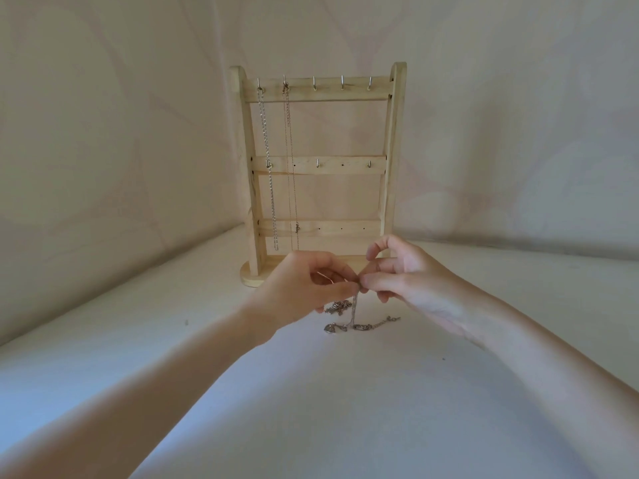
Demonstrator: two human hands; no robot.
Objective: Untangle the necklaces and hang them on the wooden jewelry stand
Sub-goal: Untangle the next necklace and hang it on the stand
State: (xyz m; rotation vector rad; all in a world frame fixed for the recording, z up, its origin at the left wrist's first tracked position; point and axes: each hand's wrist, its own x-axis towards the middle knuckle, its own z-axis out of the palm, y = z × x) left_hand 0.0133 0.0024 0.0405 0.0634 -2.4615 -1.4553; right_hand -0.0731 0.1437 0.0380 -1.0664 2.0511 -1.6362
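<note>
A pale wooden jewelry stand [394,150] stands upright at the back of the white surface. A thick silver chain [269,174] hangs from its first top hook, and a thin rose chain [291,160] from the second. In front of the stand, my left hand [304,288] and my right hand [408,274] meet, both pinching the top of a silver necklace [354,311]. That necklace hangs down to the surface, where its heart charm and clasp end lie. A small tangled heap of chain [337,305] sits just behind it, partly hidden by my left hand.
The white surface [345,409] stretches wide in front of the hands. A cloth backdrop [121,133] rises behind and on both sides of the stand. Three top hooks to the right carry nothing.
</note>
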